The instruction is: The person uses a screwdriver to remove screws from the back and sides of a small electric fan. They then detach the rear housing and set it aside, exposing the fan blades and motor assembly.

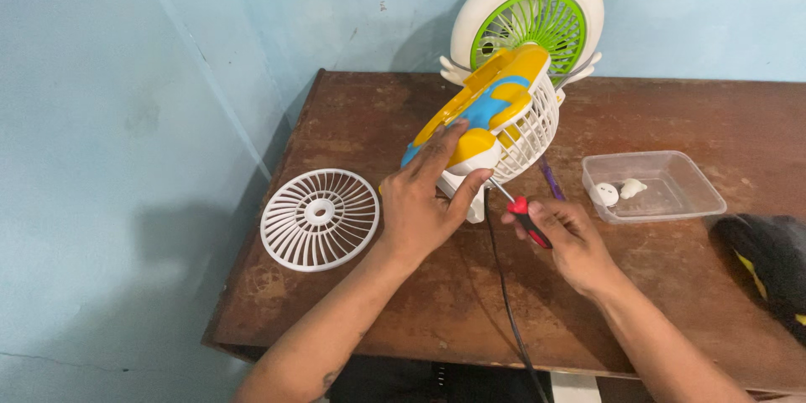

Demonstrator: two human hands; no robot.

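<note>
Two fans (491, 130) (531, 21); one loose grille (319, 219); one screwdriver (525, 217); one tray (653, 186).

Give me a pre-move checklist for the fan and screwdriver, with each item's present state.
1. Left hand steadying the yellow, blue and white plastic desk fan: ok.
2. Right hand gripping the red-handled screwdriver: ok.
3. Screwdriver tip seated in a screw: cannot tell, hidden at the fan's base.
4. Black cord away from the tool: not ok, it runs right beside it.
5. Detached white round plastic grille set aside: ok.
6. Clear plastic tray within reach: ok.
</note>
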